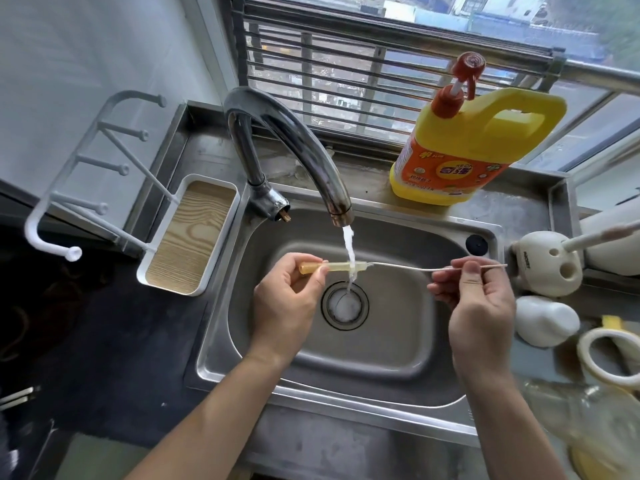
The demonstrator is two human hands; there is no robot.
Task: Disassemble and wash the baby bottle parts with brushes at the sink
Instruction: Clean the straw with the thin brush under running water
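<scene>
Over the sink, our left hand pinches the amber straw's end beneath the faucet stream, our right hand pinching the thin brush entering it.

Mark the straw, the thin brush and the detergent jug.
straw [337, 267]: head view, tube middle.
thin brush [401, 267]: head view, wire stem.
detergent jug [450, 164]: head view, orange label.
</scene>
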